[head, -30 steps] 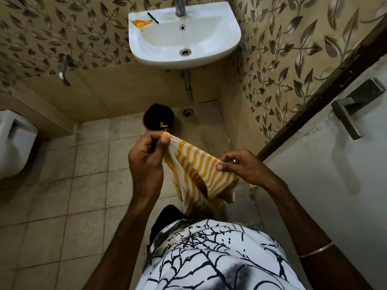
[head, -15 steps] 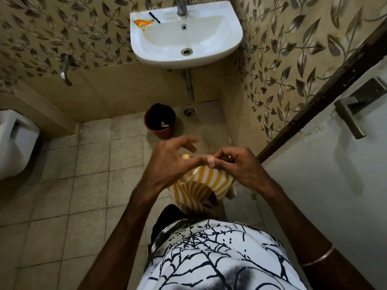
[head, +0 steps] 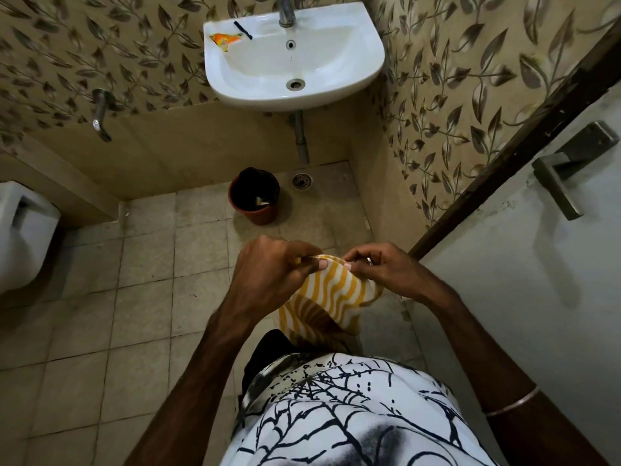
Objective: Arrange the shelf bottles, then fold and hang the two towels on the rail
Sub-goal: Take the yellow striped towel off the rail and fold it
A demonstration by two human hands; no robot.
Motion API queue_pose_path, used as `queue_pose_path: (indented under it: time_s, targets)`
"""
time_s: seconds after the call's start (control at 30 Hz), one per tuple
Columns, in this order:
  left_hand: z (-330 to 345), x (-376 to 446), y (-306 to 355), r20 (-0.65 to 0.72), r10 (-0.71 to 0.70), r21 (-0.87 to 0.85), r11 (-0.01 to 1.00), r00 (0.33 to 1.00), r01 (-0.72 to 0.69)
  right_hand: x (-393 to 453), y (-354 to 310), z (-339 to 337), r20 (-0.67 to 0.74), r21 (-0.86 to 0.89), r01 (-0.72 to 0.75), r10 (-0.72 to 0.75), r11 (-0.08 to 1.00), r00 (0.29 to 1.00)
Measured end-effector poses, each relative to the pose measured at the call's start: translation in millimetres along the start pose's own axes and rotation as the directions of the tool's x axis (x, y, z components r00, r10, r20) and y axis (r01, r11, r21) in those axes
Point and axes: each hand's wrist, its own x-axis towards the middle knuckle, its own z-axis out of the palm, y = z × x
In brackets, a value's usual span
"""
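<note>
A yellow and white striped towel [head: 331, 297] hangs doubled over in front of my waist, above the tiled floor. My left hand [head: 275, 270] pinches its top edge on the left. My right hand [head: 383, 274] pinches the same edge on the right, and the two hands nearly touch. The towel's lower part droops toward my legs and is partly hidden by my shirt. No shelf, bottles, rail or second towel are in view.
A white sink [head: 292, 55] hangs on the far wall with an orange wrapper on its rim. Below it stand a red bin [head: 254, 200] and a floor drain [head: 301, 179]. A toilet [head: 23, 230] is at left. The door with its handle [head: 564, 176] is at right.
My left hand carried its towel corner rightward to my right hand, folding the towel in half. My left hand, briefly spread open, now pinches the joined edge again.
</note>
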Motion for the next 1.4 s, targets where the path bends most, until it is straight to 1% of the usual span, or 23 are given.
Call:
queue_pose_path:
  time_s: [0.03, 0.1, 0.17, 0.27, 0.33, 0.5, 0.6, 0.7, 0.77, 0.87, 0.97, 1.07, 1.13, 1.2, 1.27, 1.33, 1.4]
  targets:
    - [-2, -1, -2, -0.020, -0.015, -0.015, 1.000, 1.000, 0.015, 1, 3, -1, 0.001, -0.041, -0.017, 0.017, 0.999, 1.000]
    - [-8, -3, -3, -0.046, -0.040, -0.040, 0.998, 0.998, 0.038, 1, 8, -2, 0.000, -0.069, -0.049, 0.049, 0.996, 0.999]
    - [-14, -4, -6, -0.078, -0.057, -0.047, 0.997, 0.995, 0.053, -2, 6, -2, -0.014, -0.029, -0.058, 0.057, 0.998, 0.998]
    - [-23, -6, -11, -0.116, -0.078, -0.038, 0.997, 0.990, 0.074, -9, -2, -5, -0.041, 0.078, -0.030, 0.033, 0.996, 0.999]
    - [-26, -7, -14, -0.113, -0.091, -0.025, 0.996, 0.989, 0.088, -12, -6, -7, -0.045, 0.085, 0.001, 0.003, 0.996, 0.999]
    - [-27, -12, -18, -0.136, -0.145, -0.052, 0.989, 0.980, 0.140, -11, -14, -7, -0.062, -0.075, 0.061, -0.066, 0.995, 0.996]
    - [-27, -14, -19, -0.131, -0.176, -0.072, 0.983, 0.976, 0.168, -12, -22, -9, -0.043, -0.154, 0.100, -0.108, 0.983, 0.993]
    - [-29, -15, -19, -0.146, -0.182, -0.079, 0.982, 0.972, 0.172, -13, -27, -10, -0.010, -0.192, 0.094, -0.098, 0.977, 0.995]
    - [-29, -16, -19, -0.140, -0.186, -0.074, 0.981, 0.972, 0.177, -13, -27, -9, -0.016, -0.218, 0.104, -0.110, 0.970, 0.994]
    - [-32, -16, -20, -0.102, -0.220, -0.048, 0.975, 0.970, 0.216, -14, -30, -8, -0.046, -0.238, 0.137, -0.152, 0.962, 0.987]
    - [-35, -13, -19, -0.007, -0.267, 0.056, 0.962, 0.964, 0.267, -14, -32, -5, -0.067, -0.289, 0.138, -0.164, 0.947, 0.984]
    - [-30, -11, -5, 0.118, -0.207, 0.165, 0.968, 0.971, 0.187, -13, -38, 0, -0.070, -0.318, 0.170, -0.202, 0.933, 0.977]
    - [-19, -9, 7, 0.203, -0.122, 0.167, 0.982, 0.971, 0.088, -13, -42, 5, -0.061, -0.330, 0.194, -0.226, 0.924, 0.972]
    - [-7, -6, 14, 0.261, -0.030, 0.116, 0.993, 0.965, -0.001, -13, -45, 10, -0.048, -0.326, 0.213, -0.241, 0.921, 0.969]
    - [-1, -2, 16, 0.268, 0.017, 0.066, 0.997, 0.963, -0.035, -14, -48, 13, -0.039, -0.329, 0.227, -0.254, 0.916, 0.967]
    - [-1, 0, 15, 0.245, -0.012, 0.056, 0.998, 0.969, -0.002, -15, -48, 13, -0.038, -0.308, 0.232, -0.255, 0.923, 0.966]
    - [-1, 1, 13, 0.206, -0.011, 0.064, 0.998, 0.978, -0.002, -17, -47, 12, -0.048, -0.258, 0.216, -0.236, 0.942, 0.971]
